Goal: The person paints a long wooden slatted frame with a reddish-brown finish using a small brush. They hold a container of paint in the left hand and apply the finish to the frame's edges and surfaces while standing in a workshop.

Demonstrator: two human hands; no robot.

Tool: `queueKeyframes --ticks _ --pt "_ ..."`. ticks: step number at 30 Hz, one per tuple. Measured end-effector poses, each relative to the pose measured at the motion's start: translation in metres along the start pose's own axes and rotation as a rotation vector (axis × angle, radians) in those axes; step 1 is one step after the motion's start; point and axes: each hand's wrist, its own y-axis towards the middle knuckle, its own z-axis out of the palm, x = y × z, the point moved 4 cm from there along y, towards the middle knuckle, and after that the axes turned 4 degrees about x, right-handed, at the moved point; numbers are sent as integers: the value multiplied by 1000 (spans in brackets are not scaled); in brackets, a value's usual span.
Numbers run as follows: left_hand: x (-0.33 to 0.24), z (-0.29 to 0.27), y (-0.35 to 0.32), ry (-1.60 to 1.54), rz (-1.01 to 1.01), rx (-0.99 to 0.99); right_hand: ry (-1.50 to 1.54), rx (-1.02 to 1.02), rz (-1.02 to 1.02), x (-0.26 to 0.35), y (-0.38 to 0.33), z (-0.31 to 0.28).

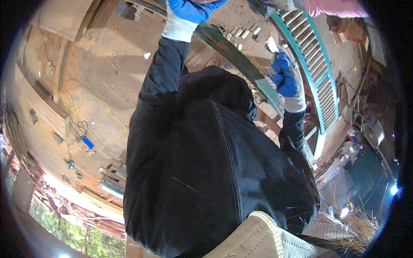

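Both my arms, in dark jacket sleeves, reach out over a teal wooden window frame (234, 53) with a louvred shutter (310, 60). My left hand (189, 10), in a blue glove with a white cuff, is at the far end of the frame's rail. The picture's top edge cuts it off, so its grip is hidden. My right hand (286, 76), also blue-gloved, is fisted around a small tool with a pale tip (272, 44) held against the frame. My dark jacket fills the middle of the view.
Another person's pink sleeve (335, 6) and gloved hand reach in at the shutter's top. Small wood blocks (245, 32) lie beyond the frame. A yellow cable (103, 103) and a blue object (87, 142) lie on the dusty floor at left. Machinery and clutter stand at right.
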Motion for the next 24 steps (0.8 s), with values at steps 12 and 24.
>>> queueKeyframes --ticks 12,24 --pt "-13 -7 -2 15 31 -6 -718 -197 -175 -9 -49 -7" --pt "-16 -4 -2 69 99 73 -1797 -114 -570 -10 -12 37"
